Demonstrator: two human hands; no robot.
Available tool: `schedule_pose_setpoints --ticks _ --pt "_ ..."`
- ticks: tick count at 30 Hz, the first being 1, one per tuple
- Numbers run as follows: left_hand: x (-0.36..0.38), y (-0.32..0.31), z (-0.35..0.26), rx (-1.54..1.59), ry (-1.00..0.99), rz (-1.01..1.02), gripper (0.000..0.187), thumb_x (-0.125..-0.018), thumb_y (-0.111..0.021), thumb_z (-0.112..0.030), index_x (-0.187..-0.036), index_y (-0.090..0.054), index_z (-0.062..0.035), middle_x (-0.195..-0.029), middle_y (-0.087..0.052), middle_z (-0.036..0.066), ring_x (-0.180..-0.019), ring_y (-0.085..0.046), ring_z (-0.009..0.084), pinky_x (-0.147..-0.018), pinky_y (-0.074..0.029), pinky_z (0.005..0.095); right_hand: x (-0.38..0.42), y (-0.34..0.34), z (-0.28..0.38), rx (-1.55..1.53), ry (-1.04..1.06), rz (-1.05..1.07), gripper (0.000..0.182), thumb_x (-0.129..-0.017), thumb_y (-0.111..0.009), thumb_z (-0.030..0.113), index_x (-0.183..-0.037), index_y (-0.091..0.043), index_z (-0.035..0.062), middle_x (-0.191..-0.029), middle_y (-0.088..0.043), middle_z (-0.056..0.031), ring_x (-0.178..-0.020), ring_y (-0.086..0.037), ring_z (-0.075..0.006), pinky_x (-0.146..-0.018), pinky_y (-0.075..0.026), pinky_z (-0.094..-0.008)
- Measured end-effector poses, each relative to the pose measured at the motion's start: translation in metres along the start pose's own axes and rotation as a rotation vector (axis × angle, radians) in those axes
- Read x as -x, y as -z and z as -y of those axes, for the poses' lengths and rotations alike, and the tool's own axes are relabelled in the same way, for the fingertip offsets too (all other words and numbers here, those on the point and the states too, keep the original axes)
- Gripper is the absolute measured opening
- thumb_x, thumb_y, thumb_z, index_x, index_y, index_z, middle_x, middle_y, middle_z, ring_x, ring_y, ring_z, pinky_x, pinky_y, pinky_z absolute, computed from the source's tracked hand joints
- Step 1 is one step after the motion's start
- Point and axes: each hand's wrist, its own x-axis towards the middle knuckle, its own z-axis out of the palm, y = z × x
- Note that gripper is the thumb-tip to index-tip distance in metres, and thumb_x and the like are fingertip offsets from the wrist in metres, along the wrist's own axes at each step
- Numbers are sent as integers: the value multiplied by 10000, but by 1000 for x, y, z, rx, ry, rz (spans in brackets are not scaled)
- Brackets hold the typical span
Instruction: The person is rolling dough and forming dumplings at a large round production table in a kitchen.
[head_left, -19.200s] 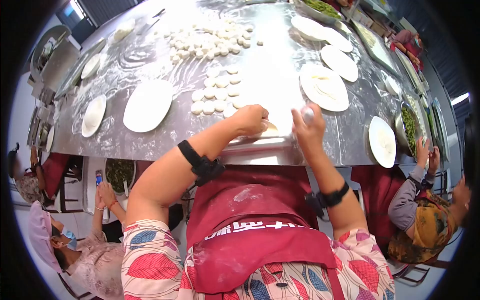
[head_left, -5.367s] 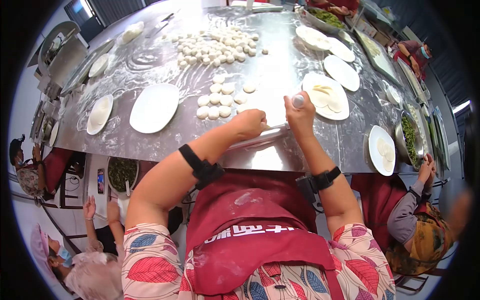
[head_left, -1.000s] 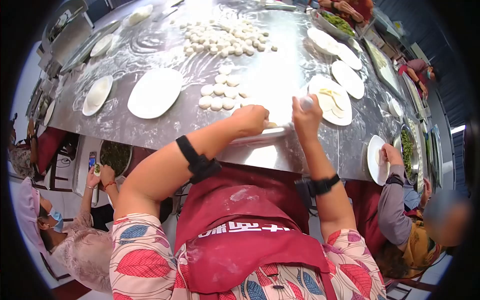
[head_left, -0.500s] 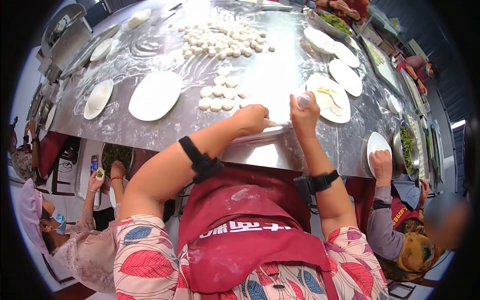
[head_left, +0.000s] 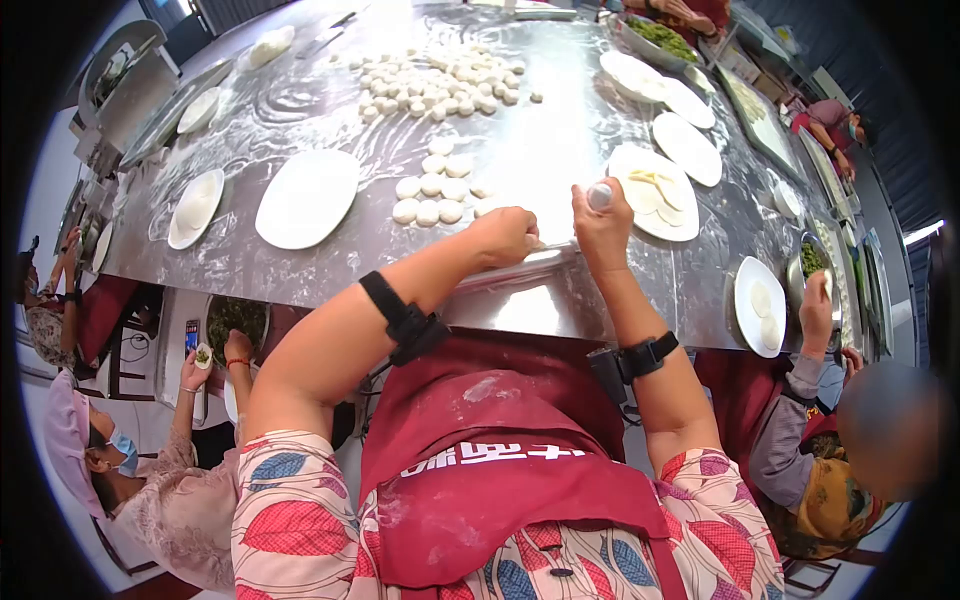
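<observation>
My right hand (head_left: 604,232) is wrapped round a rolling pin (head_left: 600,195), whose pale rounded end shows above the fist. To its left, my left hand (head_left: 507,238) is curled low over the table's front edge, its fingertips closed on a small piece of dough (head_left: 541,244) that is mostly hidden. Flattened dough pieces (head_left: 432,184) lie in short rows just beyond my left hand. Right of the rolling pin, a white plate (head_left: 625,160) holds several thin round dough wrappers (head_left: 655,195).
Many small dough balls (head_left: 440,80) are heaped farther back on the floured metal table (head_left: 300,110). A white plate (head_left: 307,200) stands at left. A co-worker's hand (head_left: 817,305) is at right beside a bowl of green filling (head_left: 812,258). Another co-worker (head_left: 120,450) sits at left.
My hands stay in nearly the same place. The co-worker at right has moved a hand off the nearby plate, up to the filling bowl, uncovering wrappers on that plate.
</observation>
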Motion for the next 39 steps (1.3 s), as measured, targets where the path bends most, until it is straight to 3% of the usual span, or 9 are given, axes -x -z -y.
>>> schedule_pose_setpoints --ticks 7,10,17,23,26,31,33,34,39 --pt "11 3 12 68 -17 79 189 -786 -589 -129 -901 -632 14 -819 -653 185 -790 -625 278 -721 -475 360 71 53 21 -219 -173 15 186 -777 -683 28 -801 -499 24 -605 -534 -59 -531 -521 -124 -501 -429 -279" --pt "23 7 15 129 -22 102 180 -792 -578 -110 -909 -630 17 -816 -653 183 -788 -623 259 -723 -472 357 51 39 8 -43 -5 -34 181 -777 -678 16 -811 -500 17 -590 -527 -56 -524 -524 -128 -500 -428 -275" --pt "9 4 31 8 -7 16 213 -829 -598 -174 -872 -645 29 -750 -650 162 -698 -597 197 -663 -471 348 0 -3 -4 86 202 -106 245 -738 -723 85 -804 -494 29 -637 -535 -146 -544 -539 -287 -532 -438 -377" --pt "23 13 -1 421 102 259 210 -815 -599 -113 -961 -603 39 -804 -601 28 -727 -531 101 -641 -432 272 71 57 24 -94 29 -41 221 -754 -735 77 -765 -519 36 -552 -523 -85 -470 -514 -152 -465 -424 -303" --pt "-14 21 -20 284 40 324 227 -816 -604 -88 -1003 -591 39 -844 -608 34 -769 -539 96 -684 -438 258 87 68 28 -159 12 40 180 -799 -687 17 -789 -510 44 -581 -553 -29 -516 -540 -77 -463 -416 -236" --pt "-112 20 -67 767 -61 244 261 -836 -641 -133 -1044 -582 13 -905 -618 59 -821 -589 140 -732 -464 261 81 68 26 -229 34 75 176 -809 -691 21 -784 -517 35 -583 -553 -24 -522 -535 -64 -459 -410 -228" --pt "-132 24 -81 784 13 49 334 -835 -667 -191 -1085 -561 2 -981 -611 83 -914 -595 167 -787 -473 305 78 67 27 -216 56 80 173 -812 -690 24 -781 -521 33 -582 -553 -22 -521 -534 -63 -457 -408 -228" --pt "-138 24 -78 766 129 10 404 -820 -683 -231 -1117 -545 5 -1054 -597 120 -984 -573 177 -845 -458 334 79 66 25 -252 38 87 174 -810 -693 25 -775 -523 32 -583 -556 -25 -521 -537 -63 -457 -407 -227" --pt "-96 27 -18 -432 -93 -31 398 -776 -622 -183 -1122 -552 2 -1066 -584 242 -981 -589 378 -854 -477 413 78 68 23 -264 73 94 174 -810 -691 14 -777 -521 33 -586 -560 -27 -520 -538 -66 -463 -409 -223"
